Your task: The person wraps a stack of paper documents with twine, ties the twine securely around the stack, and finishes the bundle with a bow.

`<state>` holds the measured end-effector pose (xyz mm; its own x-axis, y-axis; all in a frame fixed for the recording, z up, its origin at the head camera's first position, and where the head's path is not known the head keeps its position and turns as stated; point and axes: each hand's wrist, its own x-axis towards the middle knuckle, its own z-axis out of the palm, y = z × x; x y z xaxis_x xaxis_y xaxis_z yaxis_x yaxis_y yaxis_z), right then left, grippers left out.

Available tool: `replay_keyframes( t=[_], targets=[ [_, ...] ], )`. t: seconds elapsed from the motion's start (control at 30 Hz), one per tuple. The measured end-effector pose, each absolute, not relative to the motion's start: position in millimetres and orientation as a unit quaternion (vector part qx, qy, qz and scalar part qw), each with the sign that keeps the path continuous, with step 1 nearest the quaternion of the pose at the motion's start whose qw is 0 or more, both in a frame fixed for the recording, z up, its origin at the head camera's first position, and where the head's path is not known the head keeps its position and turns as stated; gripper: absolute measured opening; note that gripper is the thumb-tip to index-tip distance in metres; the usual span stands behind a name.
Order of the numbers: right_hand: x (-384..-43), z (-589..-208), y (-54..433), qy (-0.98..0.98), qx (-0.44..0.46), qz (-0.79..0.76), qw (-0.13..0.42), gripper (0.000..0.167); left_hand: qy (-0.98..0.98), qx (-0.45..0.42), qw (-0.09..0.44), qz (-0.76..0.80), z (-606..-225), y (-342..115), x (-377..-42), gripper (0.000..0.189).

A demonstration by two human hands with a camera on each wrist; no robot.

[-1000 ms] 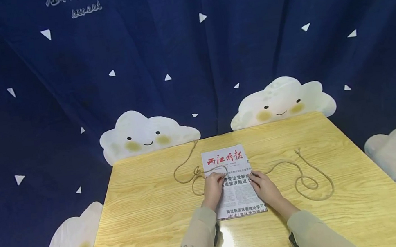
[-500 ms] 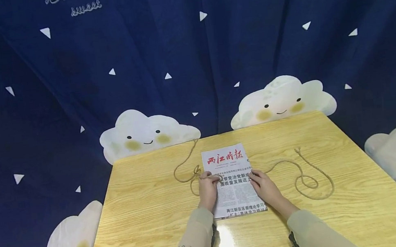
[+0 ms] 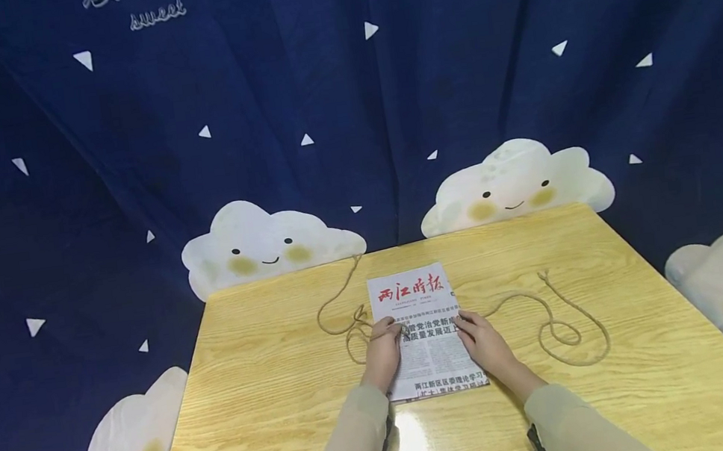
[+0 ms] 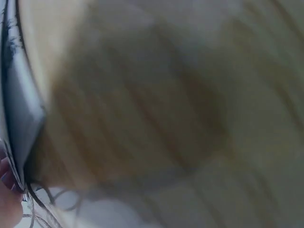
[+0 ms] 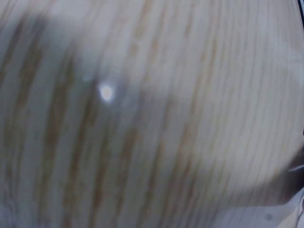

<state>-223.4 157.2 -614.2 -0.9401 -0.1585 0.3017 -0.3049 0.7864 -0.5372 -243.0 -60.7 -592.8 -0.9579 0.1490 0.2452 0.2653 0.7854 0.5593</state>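
Note:
A folded newspaper (image 3: 434,359) with a red masthead lies in the middle of the wooden table, between both hands. My left hand (image 3: 382,358) grips its left edge; in the left wrist view that hand (image 4: 8,206) shows at the lower left, below the folded paper (image 4: 21,102). At the opposite edge my right hand (image 3: 490,345) pinches the paper, thumb side on top. Thin brown twine (image 3: 337,330) runs out from the left side beside the left hand, its middle hidden under the newspaper. The right length of twine (image 3: 552,322) curls in a loose loop on the table.
The wooden table (image 3: 266,387) reaches back to a dark blue curtain (image 3: 316,73) with white triangles and cloud faces. One twine end touches the table's far edge. A bright reflection lies in front of the newspaper.
The twine that looped over the newspaper's left part has come off it to the left. My left hand shifted left, then settled on the paper's left edge. The right hand stays put.

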Motion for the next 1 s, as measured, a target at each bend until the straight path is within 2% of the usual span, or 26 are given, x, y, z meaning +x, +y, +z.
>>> replay_keyframes(
  t=[0.1,0.2,0.3,0.4,0.57,0.67,0.83,1.0],
  targets=[
    [-223,-614,158,-0.938,0.119,0.305,0.116,0.033,-0.926,-0.121,0.096,-0.346,-595,-63,-242,0.024],
    [-224,-614,158,-0.938,0.117,0.304,0.116,0.033,-0.915,-0.142,0.142,-0.35,-598,-67,-243,0.01],
    [-223,-614,157,-0.938,0.117,0.303,0.117,0.033,-0.918,-0.152,0.145,-0.338,-597,-72,-242,0.001],
    [-223,-613,156,-0.94,0.114,0.302,0.114,0.033,-0.923,-0.169,0.115,-0.327,-595,-77,-241,0.007],
    [-222,-611,155,-0.939,0.107,0.309,0.106,0.033,-0.917,-0.191,0.074,-0.341,-592,-84,-239,0.028],
    [-222,-612,155,-0.937,0.109,0.313,0.108,0.033,-0.916,-0.169,0.056,-0.36,-588,-84,-239,0.03],
    [-223,-615,156,-0.936,0.115,0.31,0.12,0.033,-0.937,-0.09,0.027,-0.338,-577,-74,-246,0.049],
    [-223,-616,156,-0.934,0.114,0.316,0.119,0.032,-0.943,-0.015,0.042,-0.328,-561,-57,-257,0.043]
  ],
)
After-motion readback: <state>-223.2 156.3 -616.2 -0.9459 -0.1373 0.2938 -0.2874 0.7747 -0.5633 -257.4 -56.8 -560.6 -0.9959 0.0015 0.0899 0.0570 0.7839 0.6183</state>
